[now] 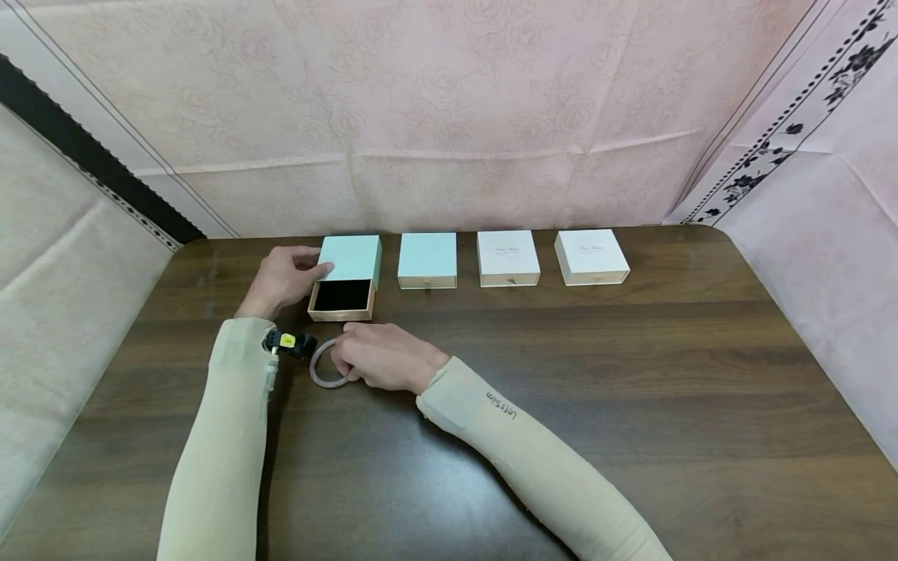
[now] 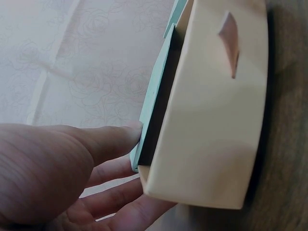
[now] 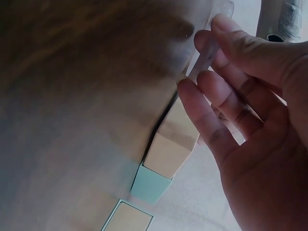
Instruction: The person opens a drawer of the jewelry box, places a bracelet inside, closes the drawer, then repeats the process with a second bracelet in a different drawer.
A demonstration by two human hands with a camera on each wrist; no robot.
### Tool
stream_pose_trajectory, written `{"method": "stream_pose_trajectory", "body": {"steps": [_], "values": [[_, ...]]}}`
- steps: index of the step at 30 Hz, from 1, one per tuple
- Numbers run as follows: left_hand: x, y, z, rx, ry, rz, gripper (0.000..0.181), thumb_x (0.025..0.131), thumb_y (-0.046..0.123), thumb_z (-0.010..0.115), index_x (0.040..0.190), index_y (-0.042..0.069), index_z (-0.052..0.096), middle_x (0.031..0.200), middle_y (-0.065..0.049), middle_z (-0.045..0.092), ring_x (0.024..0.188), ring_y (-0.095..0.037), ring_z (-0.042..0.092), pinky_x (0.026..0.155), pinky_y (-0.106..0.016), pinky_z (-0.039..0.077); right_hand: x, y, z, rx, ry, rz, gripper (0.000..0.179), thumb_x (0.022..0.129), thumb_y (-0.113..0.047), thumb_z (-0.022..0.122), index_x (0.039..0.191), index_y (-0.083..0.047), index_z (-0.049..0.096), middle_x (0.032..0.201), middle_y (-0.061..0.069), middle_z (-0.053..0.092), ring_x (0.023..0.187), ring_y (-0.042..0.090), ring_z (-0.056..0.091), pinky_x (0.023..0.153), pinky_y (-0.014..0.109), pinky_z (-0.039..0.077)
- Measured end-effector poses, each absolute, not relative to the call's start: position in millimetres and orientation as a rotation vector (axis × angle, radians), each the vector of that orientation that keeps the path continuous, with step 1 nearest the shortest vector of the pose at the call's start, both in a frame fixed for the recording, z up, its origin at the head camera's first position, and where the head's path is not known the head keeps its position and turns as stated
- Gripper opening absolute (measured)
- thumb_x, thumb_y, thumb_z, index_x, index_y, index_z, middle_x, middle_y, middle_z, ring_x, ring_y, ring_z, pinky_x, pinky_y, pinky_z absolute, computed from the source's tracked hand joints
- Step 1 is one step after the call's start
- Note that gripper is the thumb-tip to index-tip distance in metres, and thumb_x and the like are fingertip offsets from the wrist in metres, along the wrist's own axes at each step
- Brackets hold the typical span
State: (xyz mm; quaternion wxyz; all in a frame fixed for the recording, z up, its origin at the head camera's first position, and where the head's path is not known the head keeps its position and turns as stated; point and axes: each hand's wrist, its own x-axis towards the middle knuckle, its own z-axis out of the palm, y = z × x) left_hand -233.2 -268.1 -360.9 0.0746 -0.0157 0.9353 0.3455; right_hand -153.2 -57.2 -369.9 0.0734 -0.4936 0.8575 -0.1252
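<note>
My left hand (image 1: 277, 280) holds the leftmost mint-green drawer box (image 1: 348, 255) by its left side. In the left wrist view the thumb (image 2: 113, 139) presses the edge of the green sleeve, and the other fingers reach behind and below. The cream drawer (image 1: 341, 316) is pulled out towards me, showing a black lining (image 1: 342, 294); a small ribbon tab (image 2: 230, 45) sticks out of its front. Just in front of the drawer, my right hand (image 1: 386, 357) pinches a pale lavender bangle (image 1: 312, 370) between thumb and fingers. The right wrist view shows part of the bangle (image 3: 206, 58).
To the right along the back of the wooden table (image 1: 561, 389) stand another mint-green box (image 1: 428, 257) and two white boxes, one (image 1: 507, 253) beside the other (image 1: 592, 253). All three look closed. Patterned cloth (image 1: 435, 117) hangs behind the table.
</note>
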Motion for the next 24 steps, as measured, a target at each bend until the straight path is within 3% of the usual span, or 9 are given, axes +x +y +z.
{"method": "stream_pose_trajectory", "body": {"steps": [6,24], "values": [[-232.6,-267.3,-360.6,-0.044,2.809,1.032,0.061,0.096,0.042,0.055,0.144,0.007,0.044,0.135,-0.022,0.053,0.116,-0.036,0.056,0.091,-0.049,0.050,-151.9,-58.1,-371.2,-1.510,2.568,-0.370,0.015,0.089,-0.014,0.070,0.077,-0.021,0.063,0.087,-0.013,0.054,0.091,0.001,0.046,0.070,0.018,0.045],[-233.1,-267.8,-358.3,-0.049,2.818,1.023,0.062,0.095,0.045,0.055,0.144,0.008,0.044,0.136,-0.021,0.052,0.118,-0.037,0.055,0.092,-0.050,0.049,-151.6,-59.2,-371.6,-1.499,2.579,-0.356,0.023,0.088,-0.004,0.065,0.073,-0.022,0.064,0.085,-0.012,0.055,0.088,0.003,0.047,0.070,0.018,0.044]]}}
